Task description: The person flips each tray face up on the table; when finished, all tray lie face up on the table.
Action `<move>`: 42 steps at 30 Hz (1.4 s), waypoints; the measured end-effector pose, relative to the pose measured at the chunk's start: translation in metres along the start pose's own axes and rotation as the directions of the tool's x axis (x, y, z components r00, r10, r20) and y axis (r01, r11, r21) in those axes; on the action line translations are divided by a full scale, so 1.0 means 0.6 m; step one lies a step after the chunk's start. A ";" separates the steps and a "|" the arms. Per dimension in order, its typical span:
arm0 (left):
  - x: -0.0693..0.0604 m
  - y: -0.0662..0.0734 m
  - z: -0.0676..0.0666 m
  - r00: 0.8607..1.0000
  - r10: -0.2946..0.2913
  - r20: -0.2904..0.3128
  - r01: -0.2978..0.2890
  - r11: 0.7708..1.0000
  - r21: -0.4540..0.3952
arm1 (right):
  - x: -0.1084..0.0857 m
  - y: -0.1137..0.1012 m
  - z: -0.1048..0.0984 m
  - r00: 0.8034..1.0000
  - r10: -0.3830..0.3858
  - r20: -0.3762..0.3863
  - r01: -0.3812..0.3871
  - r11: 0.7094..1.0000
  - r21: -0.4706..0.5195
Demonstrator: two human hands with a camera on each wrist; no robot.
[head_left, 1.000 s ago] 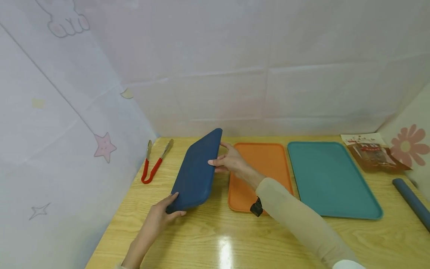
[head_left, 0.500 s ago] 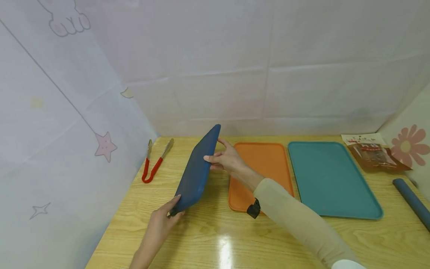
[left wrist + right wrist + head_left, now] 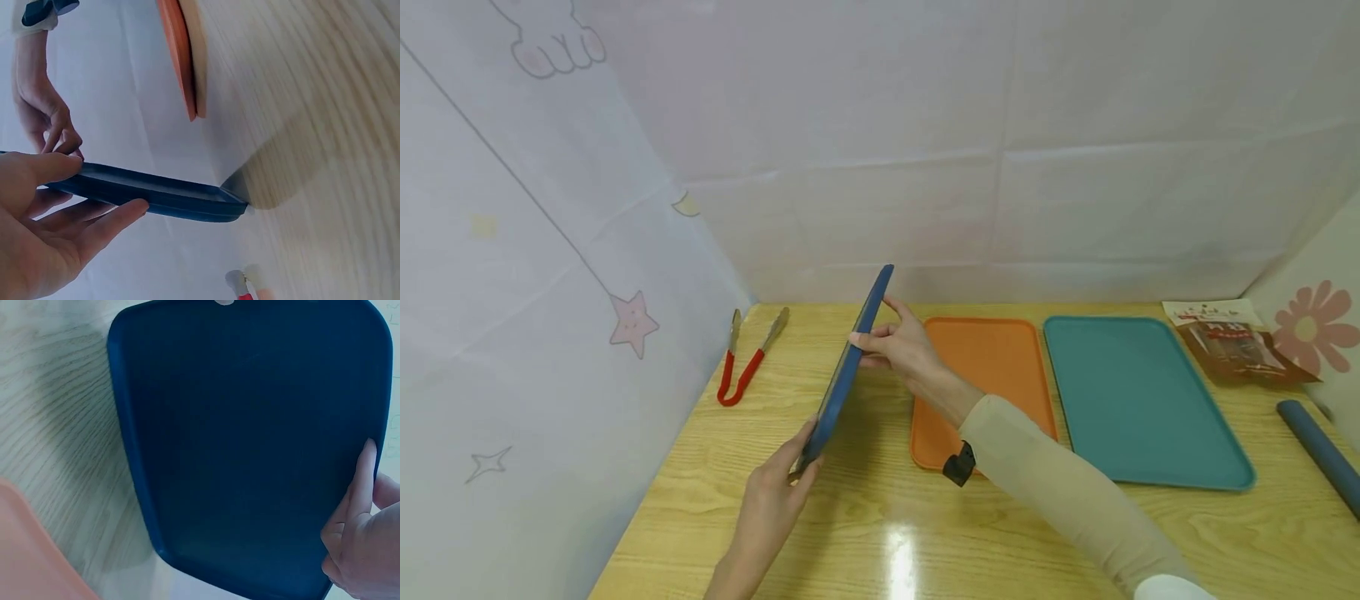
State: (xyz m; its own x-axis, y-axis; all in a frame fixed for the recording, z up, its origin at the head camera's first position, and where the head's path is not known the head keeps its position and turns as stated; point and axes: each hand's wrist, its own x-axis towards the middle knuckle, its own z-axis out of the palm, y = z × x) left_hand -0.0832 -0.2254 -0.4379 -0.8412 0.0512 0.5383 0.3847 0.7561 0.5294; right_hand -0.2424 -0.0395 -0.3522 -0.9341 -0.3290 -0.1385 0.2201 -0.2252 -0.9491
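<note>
A dark blue tray point(image 3: 844, 379) stands steeply on its side, so its edge faces the head camera. My left hand point(image 3: 772, 492) pinches the near end of it between thumb and fingers. At the upper edge, toward the far end, my right hand point(image 3: 912, 350) grips the rim with the thumb on one side and fingers on the other. In the right wrist view the broad face of the tray point(image 3: 250, 437) fills most of the picture. Its lower edge lies close to the tabletop in the left wrist view; whether it touches I cannot tell.
Red-handled tongs point(image 3: 743, 379) lie left of the tray. An orange tray point(image 3: 985, 354) lies flat under my right forearm, with a teal tray point(image 3: 1142, 400) beside it. Farther right are a brown snack bag point(image 3: 1236, 346) and a dark blue cylinder point(image 3: 1321, 450). Patterned cloth walls enclose the table.
The blue tray has turned from showing its broad surface to nearly edge-on. My right hand has moved slightly up and left with it; my left hand has shifted a little right.
</note>
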 end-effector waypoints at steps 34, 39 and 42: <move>0.046 0.039 -0.038 0.960 0.100 -0.262 -0.120 0.991 -0.061 | 0.025 0.134 -0.038 0.952 0.298 0.062 -0.249 0.880 -0.405; 0.042 0.021 -0.046 0.947 -0.142 -0.289 0.051 0.953 -0.300 | 0.027 0.159 -0.039 0.951 0.306 0.041 -0.263 0.872 -0.413; 0.041 0.012 -0.052 0.916 -0.293 -0.274 0.146 0.880 -0.452 | 0.031 0.168 -0.038 0.957 0.285 0.057 -0.247 0.902 -0.355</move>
State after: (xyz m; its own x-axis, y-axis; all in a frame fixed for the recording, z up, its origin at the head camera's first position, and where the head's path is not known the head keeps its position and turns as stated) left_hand -0.0892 -0.2393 -0.4006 -0.7793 -0.3529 0.5178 0.3876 0.3779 0.8408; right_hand -0.2441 -0.0472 -0.4567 -0.8154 -0.4310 -0.3866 0.3297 0.2034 -0.9219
